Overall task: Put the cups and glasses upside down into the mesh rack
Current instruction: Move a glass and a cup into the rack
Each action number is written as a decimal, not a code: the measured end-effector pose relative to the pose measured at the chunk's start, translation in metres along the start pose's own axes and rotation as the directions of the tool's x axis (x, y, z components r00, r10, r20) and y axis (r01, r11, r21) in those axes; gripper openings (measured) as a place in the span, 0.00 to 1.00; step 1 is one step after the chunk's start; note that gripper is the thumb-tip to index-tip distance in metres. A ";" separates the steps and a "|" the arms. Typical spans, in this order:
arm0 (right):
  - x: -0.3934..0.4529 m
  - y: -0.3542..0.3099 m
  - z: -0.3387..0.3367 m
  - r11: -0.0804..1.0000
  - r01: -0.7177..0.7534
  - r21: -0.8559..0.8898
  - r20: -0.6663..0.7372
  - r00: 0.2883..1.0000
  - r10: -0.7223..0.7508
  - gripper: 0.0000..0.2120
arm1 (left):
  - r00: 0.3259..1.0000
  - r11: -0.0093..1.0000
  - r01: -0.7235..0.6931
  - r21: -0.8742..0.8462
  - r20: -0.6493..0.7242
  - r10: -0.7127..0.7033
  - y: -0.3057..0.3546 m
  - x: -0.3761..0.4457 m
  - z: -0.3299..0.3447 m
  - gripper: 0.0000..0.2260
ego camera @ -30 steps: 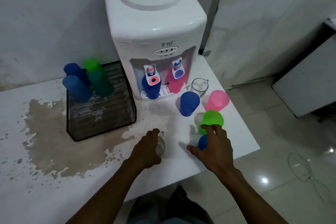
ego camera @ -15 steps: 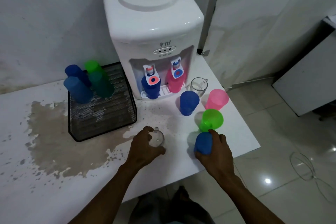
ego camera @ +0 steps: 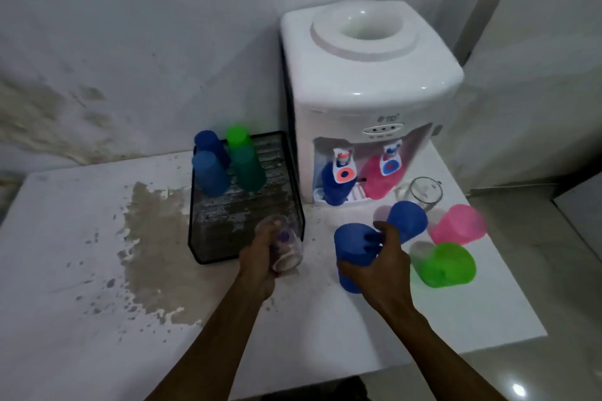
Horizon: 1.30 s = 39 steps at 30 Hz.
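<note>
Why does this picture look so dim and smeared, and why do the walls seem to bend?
Head view: the room light is dim and bluish; motion blur smears the pink cup, green cup and the glass in the left hand; the wide-angle lens bows the table edges; a glare spot shines on the floor.

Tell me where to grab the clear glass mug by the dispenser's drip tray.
Grip the clear glass mug round its body from above and the near side. It stands upright, mouth up. A blue cup crowds its front left, a pink cup its front right.
</note>
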State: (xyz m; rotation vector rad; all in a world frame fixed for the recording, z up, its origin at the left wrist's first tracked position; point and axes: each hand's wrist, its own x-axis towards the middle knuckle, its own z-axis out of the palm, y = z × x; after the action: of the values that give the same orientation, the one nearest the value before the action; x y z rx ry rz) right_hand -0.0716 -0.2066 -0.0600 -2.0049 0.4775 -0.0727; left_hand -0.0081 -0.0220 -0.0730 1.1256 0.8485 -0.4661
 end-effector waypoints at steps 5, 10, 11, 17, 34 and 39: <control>0.020 -0.020 0.036 1.000 -0.030 -0.001 0.058 0.998 0.030 0.39 | 0.982 0.978 0.146 -0.146 0.138 -0.126 0.041 0.013 -0.006 0.12; 0.042 -0.033 0.064 0.994 -0.103 -0.017 0.141 0.984 0.105 0.38 | 0.974 0.993 0.055 0.105 0.212 -0.076 0.086 0.033 0.000 0.17; 0.046 -0.035 0.069 0.993 -0.118 -0.020 0.152 0.981 0.119 0.38 | 0.979 0.982 -0.008 0.190 0.203 -0.031 0.096 0.037 0.002 0.20; 0.066 -0.045 0.089 0.984 -0.180 -0.016 0.184 0.966 0.180 0.37 | 0.815 0.484 -0.514 0.708 0.229 0.532 0.164 0.067 0.030 0.32; 0.099 -0.052 0.139 0.946 -0.323 0.004 0.311 0.900 0.305 0.32 | 0.695 -0.856 -0.355 0.377 0.719 0.029 0.242 0.173 0.102 0.42; 0.112 -0.053 0.146 0.939 -0.339 0.053 0.328 0.894 0.304 0.37 | 0.717 -0.865 -0.365 0.345 0.697 -0.025 0.244 0.184 0.104 0.32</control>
State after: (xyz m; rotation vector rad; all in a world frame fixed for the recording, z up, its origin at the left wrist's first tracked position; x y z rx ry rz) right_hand 0.0848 -0.1028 -0.0998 -1.7628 0.5776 0.4156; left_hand 0.3141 -0.0084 -0.0555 3.1641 -1.2824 -0.6579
